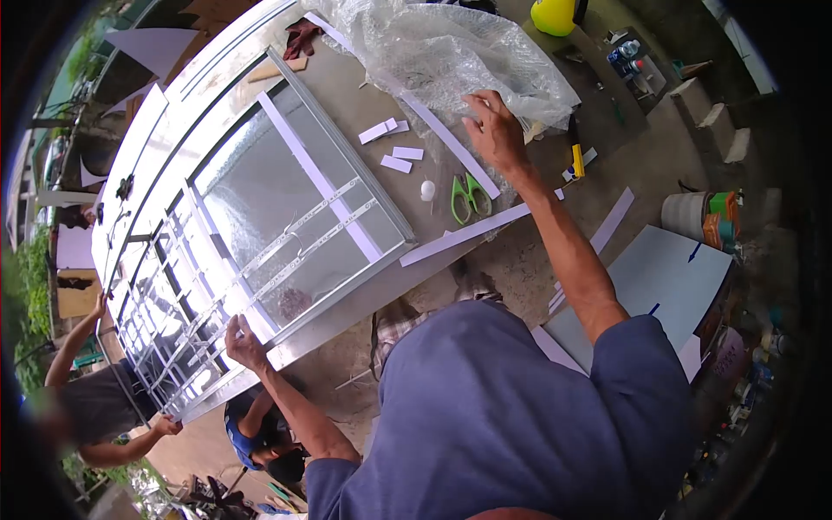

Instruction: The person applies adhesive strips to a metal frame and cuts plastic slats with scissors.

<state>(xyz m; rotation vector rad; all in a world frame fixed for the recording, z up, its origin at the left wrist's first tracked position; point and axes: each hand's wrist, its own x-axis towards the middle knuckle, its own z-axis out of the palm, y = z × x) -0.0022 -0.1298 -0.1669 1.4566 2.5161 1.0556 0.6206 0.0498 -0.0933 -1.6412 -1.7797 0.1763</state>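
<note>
My right hand (pixel 496 134) is raised over the table beside crumpled bubble wrap (pixel 416 52), its fingers loosely bent and apart with nothing between them. Below it lie a long white strip (pixel 451 143) and green-handled scissors (pixel 470 201). My left hand (pixel 246 344) is at the near edge of a metal-framed glass panel (pixel 243 173), fingers apart and holding nothing visible. Two slotted metal strips (pixel 299 234) cross the panel, along with a wide white strip (pixel 316 178). Several short white pieces (pixel 397 163) and a small white round object (pixel 427 191) sit near the scissors.
At the left, a person (pixel 104 403) has both hands at the far end of the panels; another person (pixel 260 425) is low beside the table. A yellow-handled tool (pixel 577 162) lies at the table's right corner. A pale board (pixel 667 277) leans on the right.
</note>
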